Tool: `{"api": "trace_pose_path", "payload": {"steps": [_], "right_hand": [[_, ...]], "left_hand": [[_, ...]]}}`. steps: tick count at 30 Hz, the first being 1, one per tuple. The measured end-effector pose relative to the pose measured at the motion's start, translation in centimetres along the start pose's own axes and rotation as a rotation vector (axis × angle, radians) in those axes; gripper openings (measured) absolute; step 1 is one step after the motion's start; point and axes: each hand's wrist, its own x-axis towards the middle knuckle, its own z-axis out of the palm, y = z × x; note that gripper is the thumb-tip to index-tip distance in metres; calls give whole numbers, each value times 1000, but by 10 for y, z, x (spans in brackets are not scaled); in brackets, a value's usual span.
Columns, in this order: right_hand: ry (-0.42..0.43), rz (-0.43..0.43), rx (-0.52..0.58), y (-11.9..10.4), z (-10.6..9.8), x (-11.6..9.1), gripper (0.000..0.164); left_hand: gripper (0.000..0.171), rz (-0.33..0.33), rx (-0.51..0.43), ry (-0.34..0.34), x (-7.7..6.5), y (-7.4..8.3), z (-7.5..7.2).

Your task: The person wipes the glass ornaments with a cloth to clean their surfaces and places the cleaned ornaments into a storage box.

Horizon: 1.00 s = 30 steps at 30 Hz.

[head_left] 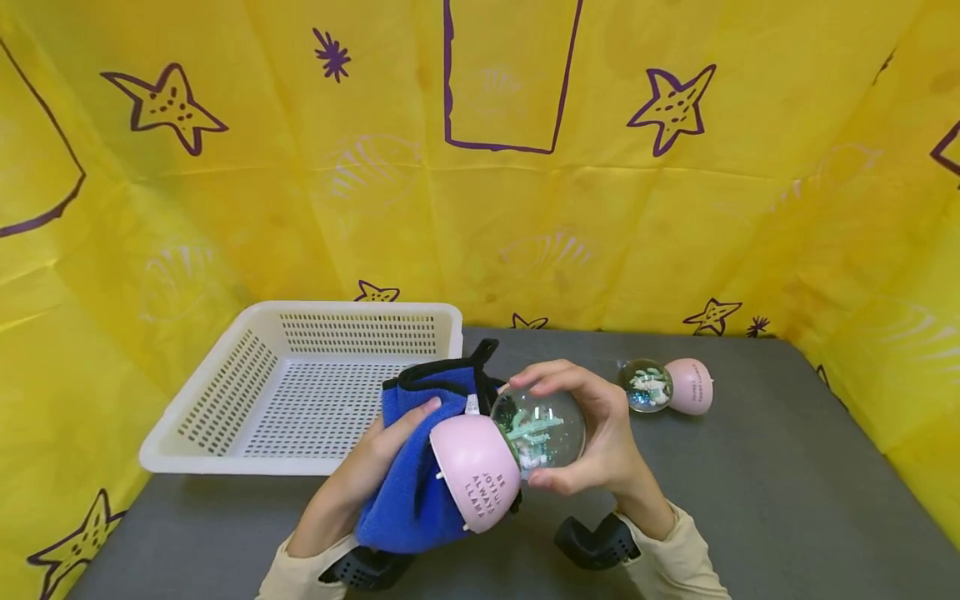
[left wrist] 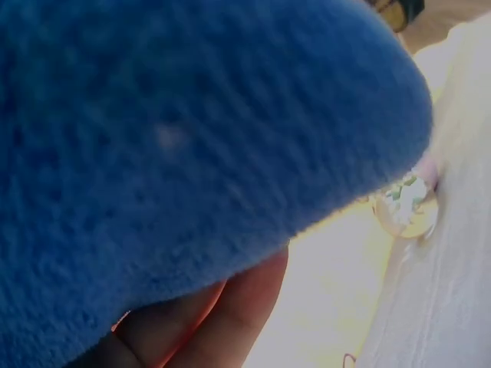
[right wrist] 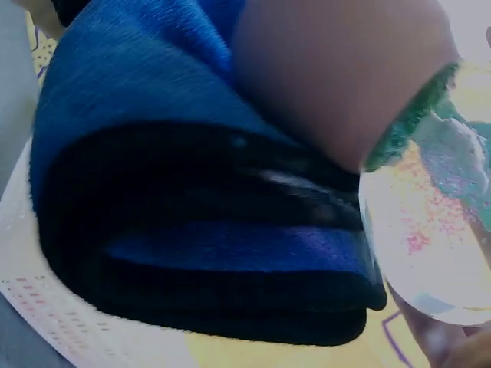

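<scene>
A snow globe (head_left: pixel 476 454) with a pink base and a clear ball lies tilted between both hands in the head view. Green cactus shapes and glitter show inside the ball, and lettering is raised on the base. My right hand (head_left: pixel 609 425) grips the glass ball, fingers over the top and thumb below. My left hand (head_left: pixel 367 471) holds a folded blue cloth (head_left: pixel 408 500) with black edging against the base, its thumb lying on the cloth. In the left wrist view the cloth (left wrist: pixel 215 130) hides most of that hand. The right wrist view has the cloth's folded edge (right wrist: pixel 192 299) beside the base.
Behind the left hand, a white perforated plastic basket (head_left: pixel 247 463) stands on the dark grey table (head_left: pixel 765 500). Another pink-based snow globe (head_left: pixel 688 387) lies on its side at the right. Yellow printed fabric (head_left: pixel 480 225) walls the table at the back and sides.
</scene>
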Motion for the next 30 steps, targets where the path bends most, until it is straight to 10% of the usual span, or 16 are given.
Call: {"api": "trace_pose_path", "payload": {"steps": [19,25,30], "right_hand": [[563,19,-349,2,-2,-2,55],[618,118,-378,2,3,0,59],[649,312,-385,4,18,-1,55]], "left_hand": [[31,18,-42,285,11,0,10],[11,340,86,551,10,2,15],[42,634,421,496,13,-6,22]]}}
